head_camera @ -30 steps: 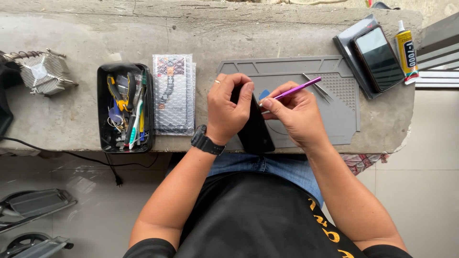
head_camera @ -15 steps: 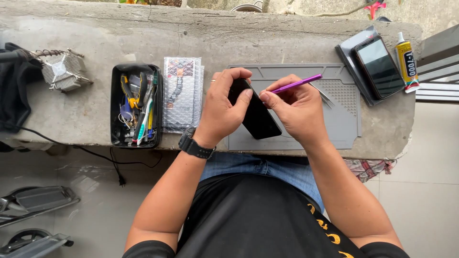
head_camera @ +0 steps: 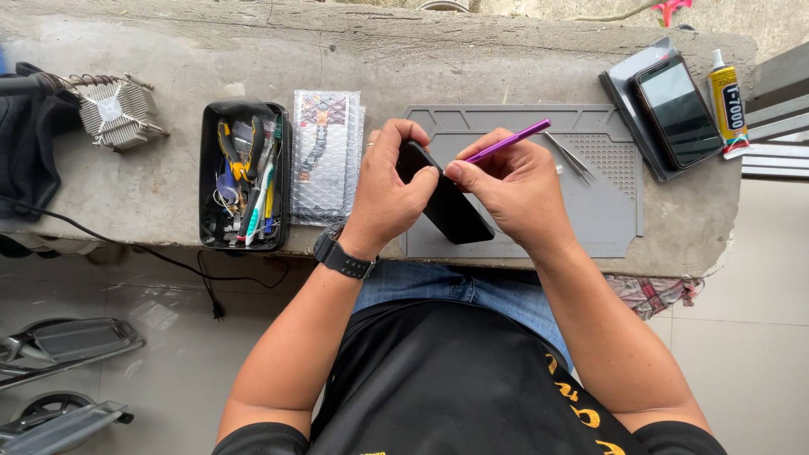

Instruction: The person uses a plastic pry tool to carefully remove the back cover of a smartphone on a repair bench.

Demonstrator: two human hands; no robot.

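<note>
Black phone [head_camera: 455,215] half-hidden by left hand [head_camera: 389,190], purple tool [head_camera: 506,141] tip unseen

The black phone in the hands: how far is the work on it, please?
Done: gray mat laid out, tool box open. In hand: left hand holds the black phone tilted; right hand sets a purple tool at its top edge. Left: tweezers and glue tube lie untouched.
</note>
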